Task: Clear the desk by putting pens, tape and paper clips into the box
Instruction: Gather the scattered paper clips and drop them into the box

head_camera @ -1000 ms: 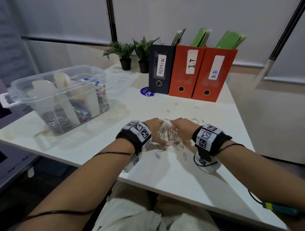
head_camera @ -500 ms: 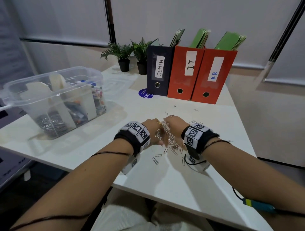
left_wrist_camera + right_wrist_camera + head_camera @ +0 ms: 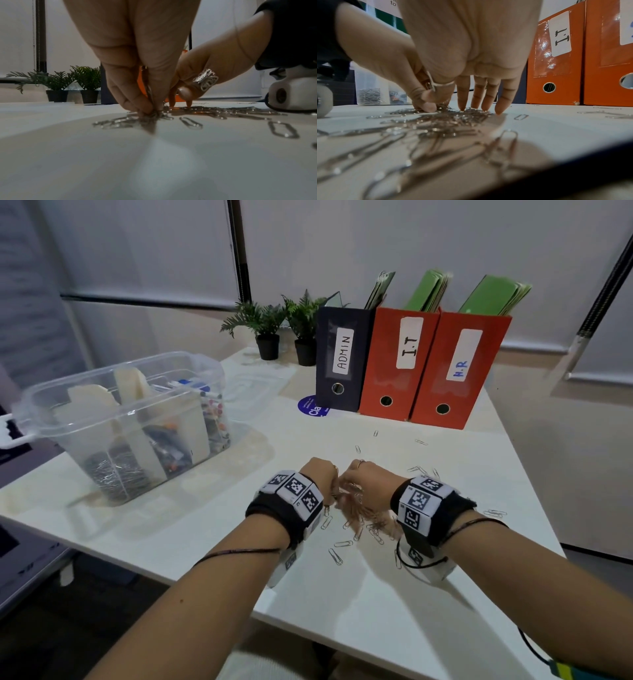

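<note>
White desk (image 3: 394,611) carries the box (image 3: 113,419) at nine o'clock; centrally, left hand (image 3: 317,475) pinches paper clips (image 3: 356,517) while right hand (image 3: 364,479) rakes them with straight fingertips. Loose clips could slip and scatter during lifting.

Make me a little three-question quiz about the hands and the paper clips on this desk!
1. True or false: both hands are at the pile of paper clips on the desk.
2. What does the label on the dark blue file say?
3. The clear box sits by the: A) left hand B) right hand.

Key: 1 true; 2 ADMIN; 3 A.
</note>
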A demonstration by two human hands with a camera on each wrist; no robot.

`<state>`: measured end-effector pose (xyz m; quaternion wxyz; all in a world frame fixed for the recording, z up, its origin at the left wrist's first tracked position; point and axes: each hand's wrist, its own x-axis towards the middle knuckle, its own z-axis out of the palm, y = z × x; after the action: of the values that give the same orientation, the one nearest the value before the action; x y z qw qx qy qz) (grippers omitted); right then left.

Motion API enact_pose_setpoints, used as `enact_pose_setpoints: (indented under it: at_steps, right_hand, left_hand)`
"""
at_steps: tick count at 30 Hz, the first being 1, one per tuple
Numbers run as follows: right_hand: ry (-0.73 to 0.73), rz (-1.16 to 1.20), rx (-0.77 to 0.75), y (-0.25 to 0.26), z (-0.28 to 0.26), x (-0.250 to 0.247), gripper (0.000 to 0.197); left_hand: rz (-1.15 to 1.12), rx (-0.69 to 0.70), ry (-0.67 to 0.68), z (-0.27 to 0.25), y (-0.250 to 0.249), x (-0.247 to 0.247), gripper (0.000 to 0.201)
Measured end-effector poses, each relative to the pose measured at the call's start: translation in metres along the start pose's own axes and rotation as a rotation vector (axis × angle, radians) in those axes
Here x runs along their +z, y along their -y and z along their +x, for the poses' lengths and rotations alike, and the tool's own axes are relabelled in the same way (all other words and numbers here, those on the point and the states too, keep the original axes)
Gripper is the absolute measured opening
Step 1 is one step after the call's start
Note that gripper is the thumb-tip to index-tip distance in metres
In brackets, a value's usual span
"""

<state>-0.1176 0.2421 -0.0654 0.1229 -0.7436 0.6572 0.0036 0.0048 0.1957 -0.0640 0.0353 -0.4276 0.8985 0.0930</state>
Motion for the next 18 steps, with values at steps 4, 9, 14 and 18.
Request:
enact_pose_setpoints:
  at_steps: [4,9,14,18]
  right_hand:
    - [0.029,-0.002,-0.005,0.005,-0.001,-0.001,0.041]
    - [0.007,-0.028,-0.039,0.009,-0.005,0.001,0.042]
    - [0.005,-0.099,-0.007,0.009,-0.008,-0.002,0.032]
    - [0.003,-0.058,0.006,0.010,-0.010,-0.006,0.030]
  left_hand:
    - [0.020,-0.066,-0.008,0.003,0.003,-0.002,0.025]
    - [0.028,-0.095,0.026,0.008,0.005,0.000,0.022]
    - [0.051,-0.099,0.042,0.007,0.004,0.000,0.011]
    - [0.012,-0.116,0.037,0.004,0.003,-0.003,0.019]
